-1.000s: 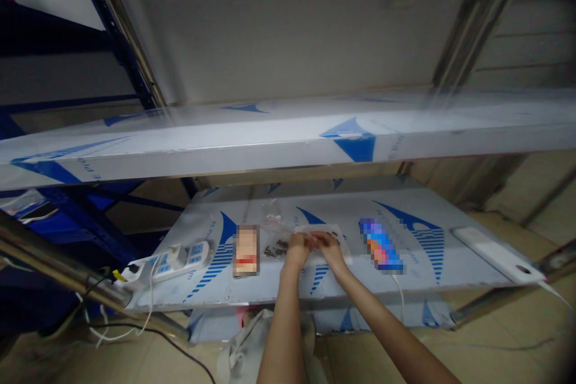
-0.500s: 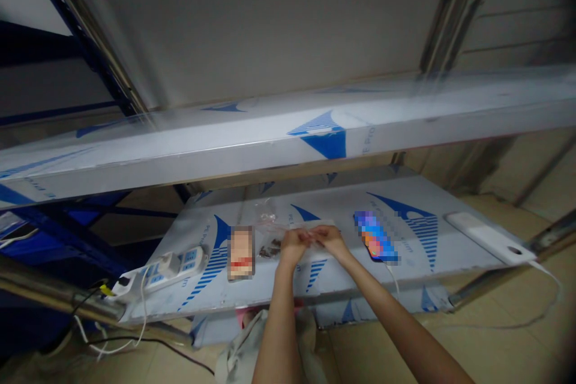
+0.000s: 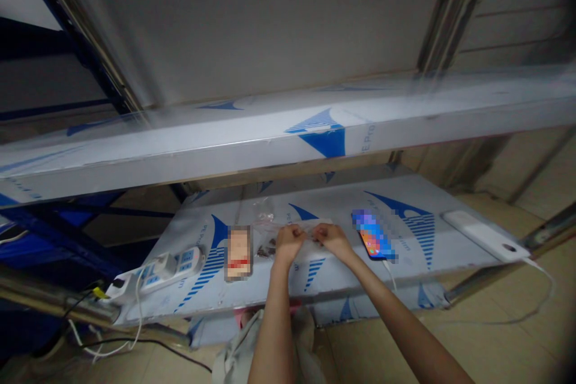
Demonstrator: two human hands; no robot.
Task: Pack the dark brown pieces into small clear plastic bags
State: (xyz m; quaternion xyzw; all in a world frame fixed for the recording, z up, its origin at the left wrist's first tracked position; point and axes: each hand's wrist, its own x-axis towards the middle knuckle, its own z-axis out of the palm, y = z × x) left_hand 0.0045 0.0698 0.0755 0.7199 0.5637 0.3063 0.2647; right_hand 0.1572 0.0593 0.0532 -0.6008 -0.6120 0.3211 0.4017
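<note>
My left hand [image 3: 289, 242] and my right hand [image 3: 332, 238] are close together above the lower shelf, a small gap between them. Their fingers are curled and pinch what looks like a clear plastic bag [image 3: 309, 230], thin and hard to make out. To the left of my left hand, small dark brown pieces [image 3: 266, 248] lie in or on clear plastic; their kind is too small to tell. Behind them sits a crumpled clear bag [image 3: 263, 210]. A phone with a lit blue and orange screen [image 3: 374, 239] lies to the right of my right hand.
A blurred-out tan rectangular item [image 3: 239, 254] lies left of the bags. At the shelf's left end is a white power strip [image 3: 155, 273] with plugs and cables. A long white device [image 3: 483, 236] with a cord sits at the right. The upper shelf's edge [image 3: 252, 153] spans the view above.
My hands have moved slightly apart, my left hand going left and my right hand a little right. The camera view has shifted slightly.
</note>
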